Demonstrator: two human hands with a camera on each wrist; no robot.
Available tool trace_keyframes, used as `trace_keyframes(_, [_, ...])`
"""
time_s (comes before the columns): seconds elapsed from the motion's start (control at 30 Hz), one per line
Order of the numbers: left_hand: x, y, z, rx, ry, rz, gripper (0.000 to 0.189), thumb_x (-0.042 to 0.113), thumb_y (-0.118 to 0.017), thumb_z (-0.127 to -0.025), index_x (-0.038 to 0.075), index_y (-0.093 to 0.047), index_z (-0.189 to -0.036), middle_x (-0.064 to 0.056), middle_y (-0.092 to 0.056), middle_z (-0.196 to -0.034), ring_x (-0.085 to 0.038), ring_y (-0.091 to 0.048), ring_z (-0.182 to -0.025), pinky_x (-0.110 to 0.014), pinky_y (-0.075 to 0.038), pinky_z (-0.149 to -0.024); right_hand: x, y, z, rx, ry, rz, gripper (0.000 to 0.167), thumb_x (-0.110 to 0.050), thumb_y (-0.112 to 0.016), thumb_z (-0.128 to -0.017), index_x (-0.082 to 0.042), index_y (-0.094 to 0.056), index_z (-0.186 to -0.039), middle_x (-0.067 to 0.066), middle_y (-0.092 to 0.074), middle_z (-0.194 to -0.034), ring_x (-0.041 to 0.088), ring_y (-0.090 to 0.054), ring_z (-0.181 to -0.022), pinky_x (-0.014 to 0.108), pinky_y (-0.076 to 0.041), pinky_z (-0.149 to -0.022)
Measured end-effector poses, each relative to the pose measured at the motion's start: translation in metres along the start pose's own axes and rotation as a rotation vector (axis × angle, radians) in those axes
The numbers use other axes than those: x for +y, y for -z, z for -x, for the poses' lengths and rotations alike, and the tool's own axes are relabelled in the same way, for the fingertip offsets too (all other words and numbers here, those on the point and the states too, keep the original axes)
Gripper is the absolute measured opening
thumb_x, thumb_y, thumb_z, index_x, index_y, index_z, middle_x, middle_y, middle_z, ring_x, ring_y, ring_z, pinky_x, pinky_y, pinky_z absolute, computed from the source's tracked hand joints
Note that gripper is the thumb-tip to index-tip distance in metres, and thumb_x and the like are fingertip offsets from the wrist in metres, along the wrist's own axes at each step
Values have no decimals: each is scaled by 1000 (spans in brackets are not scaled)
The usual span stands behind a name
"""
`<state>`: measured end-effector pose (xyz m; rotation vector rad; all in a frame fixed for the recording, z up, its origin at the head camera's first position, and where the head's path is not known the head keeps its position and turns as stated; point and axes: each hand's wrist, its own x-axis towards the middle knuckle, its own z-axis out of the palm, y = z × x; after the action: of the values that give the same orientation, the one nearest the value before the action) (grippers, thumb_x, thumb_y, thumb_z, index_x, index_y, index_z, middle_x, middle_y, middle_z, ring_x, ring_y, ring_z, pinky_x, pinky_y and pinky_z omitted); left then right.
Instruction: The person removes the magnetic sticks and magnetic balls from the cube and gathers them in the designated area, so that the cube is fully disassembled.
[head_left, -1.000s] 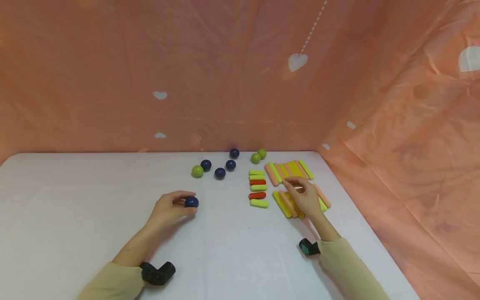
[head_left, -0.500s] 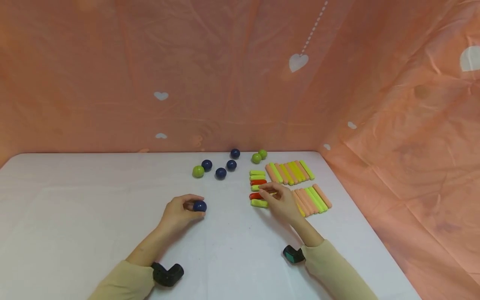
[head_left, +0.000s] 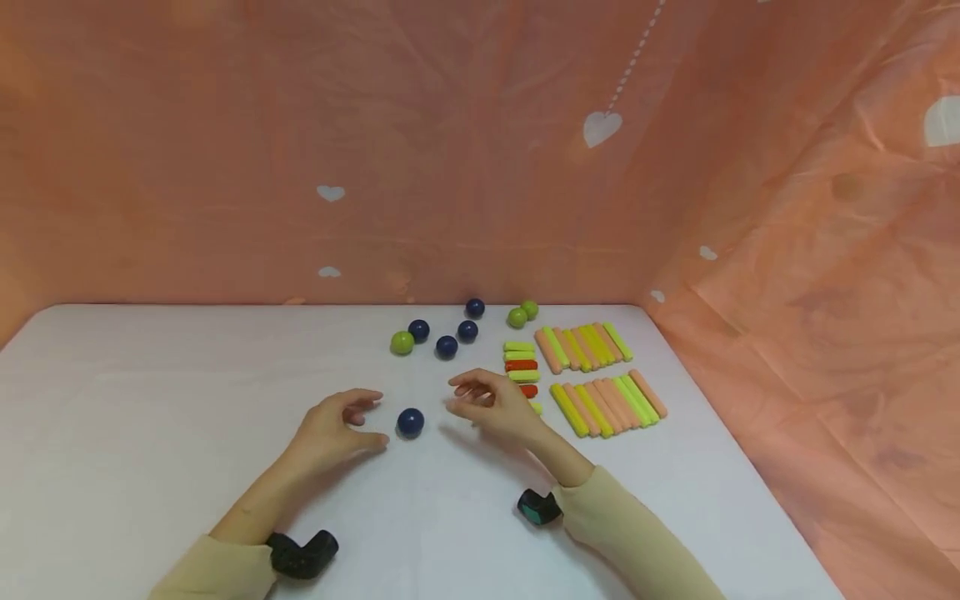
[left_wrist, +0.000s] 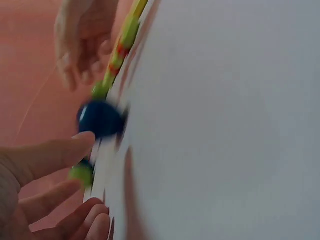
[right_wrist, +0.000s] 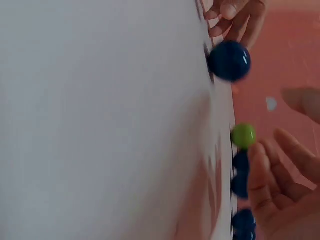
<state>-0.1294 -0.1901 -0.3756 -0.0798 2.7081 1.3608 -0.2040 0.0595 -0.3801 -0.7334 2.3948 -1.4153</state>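
Note:
A glossy dark blue ball (head_left: 410,422) rests on the white table between the two hands. Just left of it, the left hand (head_left: 333,429) is spread with thumb and fingers apart and holds nothing. On the ball's other side the right hand (head_left: 495,406) hovers above the table, its fingers loosely bent and nothing between them. In the left wrist view the blue ball (left_wrist: 101,120) appears just beyond the thumb tip. The right wrist view has the blue ball (right_wrist: 230,61) between the two hands, apart from the right fingers.
Several blue balls (head_left: 446,347) and a green ball (head_left: 402,342) lie farther back, with two more green balls (head_left: 517,317) to their right. Short green and red sticks (head_left: 521,365) form a column, partly behind the right hand. Two rows of longer sticks (head_left: 607,406) lie at right.
The left hand has let go of the blue ball and drawn back to the left. From above the sticks, the right hand has moved left toward that ball.

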Motion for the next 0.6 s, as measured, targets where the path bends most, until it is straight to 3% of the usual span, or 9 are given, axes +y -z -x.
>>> trace_keyframes(0.13, [-26,31,11,26,-5,-21,58,23,-80,-76,0,-59,-125,-20,-63,-119,-27,-61,-98,-38,-48,-81,-9,-15,-8,-105,-1,36,40,-19,-74,-85,-7,-62,-122,10,-64,-115,18,-59,-98,24,-49,-85])
trace_keyframes(0.3, [-51,60,22,60,22,-26,60,32,-77,-81,0,-57,-127,-20,-63,-122,-17,-62,-94,-27,-47,-76,-15,-27,-13,-156,-5,47,42,-20,-77,-82,-10,-63,-121,4,-65,-112,16,-59,-97,23,-48,-82])
trace_keyframes(0.47, [-63,72,30,62,55,-19,61,36,-74,-83,1,-55,-130,-20,-61,-125,0,-57,-88,-22,-46,-74,-15,-37,-16,-217,19,82,40,-21,-76,-83,-12,-64,-120,2,-64,-111,13,-58,-98,21,-47,-82])
trace_keyframes(0.6, [-67,75,31,50,80,-6,62,39,-72,-84,2,-55,-130,-19,-62,-123,3,-55,-86,-22,-45,-75,-14,-39,-18,-248,58,121,37,-18,-76,-83,-13,-66,-118,0,-64,-107,12,-57,-94,19,-47,-79])
